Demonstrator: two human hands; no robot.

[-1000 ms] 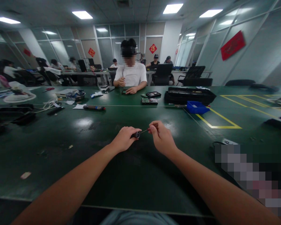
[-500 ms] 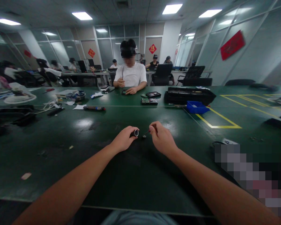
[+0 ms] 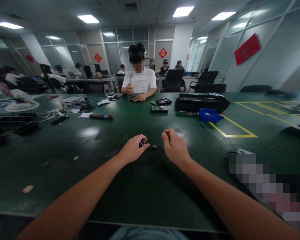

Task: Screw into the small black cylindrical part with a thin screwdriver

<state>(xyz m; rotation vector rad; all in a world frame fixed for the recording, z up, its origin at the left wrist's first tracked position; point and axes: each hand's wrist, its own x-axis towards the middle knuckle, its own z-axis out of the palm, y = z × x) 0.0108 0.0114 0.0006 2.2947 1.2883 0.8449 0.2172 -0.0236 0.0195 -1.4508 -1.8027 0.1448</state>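
My left hand [image 3: 133, 149] is closed round a short black cylinder [image 3: 141, 143] with a pale ring at its end; the fingers hide most of it. Beside its thumb a small round dark part [image 3: 154, 146] with a shiny top lies on the green table [image 3: 130, 196]. To the right of that part, my right hand [image 3: 174, 146] pinches a thin reddish piece [image 3: 161, 139] whose tip points left. Whether that piece is a wire or a slim tool cannot be made out.
Across the table a person in a white shirt [image 3: 142, 81] works on a small part. Hard drives [image 3: 159, 109], a black housing [image 3: 201, 102] and a blue tray [image 3: 210, 115] stand in front. A screwdriver-like tool [image 3: 100, 116] and cables [image 3: 50, 113] lie left.
My right hand has drawn slightly right, and the thin piece's tip is now apart from the round part. My left hand has turned the cylinder, and its thumb reaches further right.
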